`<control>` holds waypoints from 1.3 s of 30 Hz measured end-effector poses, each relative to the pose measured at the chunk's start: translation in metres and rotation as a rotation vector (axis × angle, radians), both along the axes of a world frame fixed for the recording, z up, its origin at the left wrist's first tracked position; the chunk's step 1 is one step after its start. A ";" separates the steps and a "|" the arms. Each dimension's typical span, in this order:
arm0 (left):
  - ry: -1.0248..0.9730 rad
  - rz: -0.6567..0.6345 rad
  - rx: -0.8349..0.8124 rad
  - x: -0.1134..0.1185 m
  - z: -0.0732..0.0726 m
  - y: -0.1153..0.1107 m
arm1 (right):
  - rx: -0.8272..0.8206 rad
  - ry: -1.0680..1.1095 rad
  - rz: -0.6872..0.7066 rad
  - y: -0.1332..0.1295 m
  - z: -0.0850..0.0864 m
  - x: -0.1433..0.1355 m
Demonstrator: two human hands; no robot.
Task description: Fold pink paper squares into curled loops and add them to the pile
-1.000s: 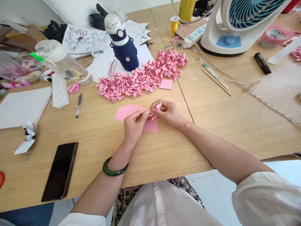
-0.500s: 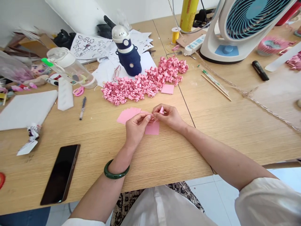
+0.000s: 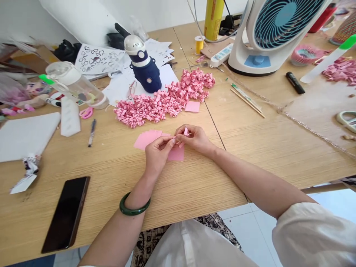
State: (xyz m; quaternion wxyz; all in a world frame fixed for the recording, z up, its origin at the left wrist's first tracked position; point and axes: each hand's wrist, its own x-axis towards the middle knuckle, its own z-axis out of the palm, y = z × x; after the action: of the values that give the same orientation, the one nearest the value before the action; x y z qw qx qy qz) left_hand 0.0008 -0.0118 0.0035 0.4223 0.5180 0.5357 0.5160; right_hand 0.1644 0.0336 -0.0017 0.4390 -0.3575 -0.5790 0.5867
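Both hands meet over the table, pinching one small folded piece of pink paper [image 3: 186,131]. My left hand [image 3: 158,151] is closed, thumb against forefinger at the paper's left side. A closed pinch of my right hand [image 3: 194,139] grips the other side, and a pointed pink tip sticks up between its fingers. Part of the paper is hidden by the fingers. Beneath and to the left lie flat pink paper sheets [image 3: 146,138], fanned out. Behind the hands stretches a long heap of curled pink paper pieces [image 3: 155,105], with a small pink square stack [image 3: 192,106] at its edge.
A dark blue bottle [image 3: 146,76] and a clear bottle [image 3: 83,87] stand behind. A phone [image 3: 66,215] lies front left, with a pen [image 3: 92,132] and pink scissors [image 3: 86,112] beyond. At right are a fan [image 3: 256,55], wooden sticks [image 3: 247,103] and a marker [image 3: 295,82].
The camera view has turned a little to the right, so the table's things sit further left. Both hands still pinch the pink paper, with barely any shift in the fingers.
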 end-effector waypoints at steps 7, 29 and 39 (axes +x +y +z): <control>-0.010 -0.022 -0.027 0.002 0.001 -0.001 | 0.018 0.015 -0.021 0.001 -0.002 0.000; 0.220 0.089 0.120 0.000 0.004 -0.003 | 0.125 -0.138 0.007 0.000 0.000 0.000; 0.479 0.088 0.302 0.000 0.006 -0.003 | 0.194 -0.191 -0.003 0.001 0.000 -0.001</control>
State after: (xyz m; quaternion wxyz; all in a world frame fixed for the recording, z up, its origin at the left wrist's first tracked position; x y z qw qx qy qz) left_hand 0.0010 -0.0151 0.0096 0.1791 0.6584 0.5594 0.4707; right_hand 0.1639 0.0342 -0.0021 0.4151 -0.3686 -0.6717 0.4906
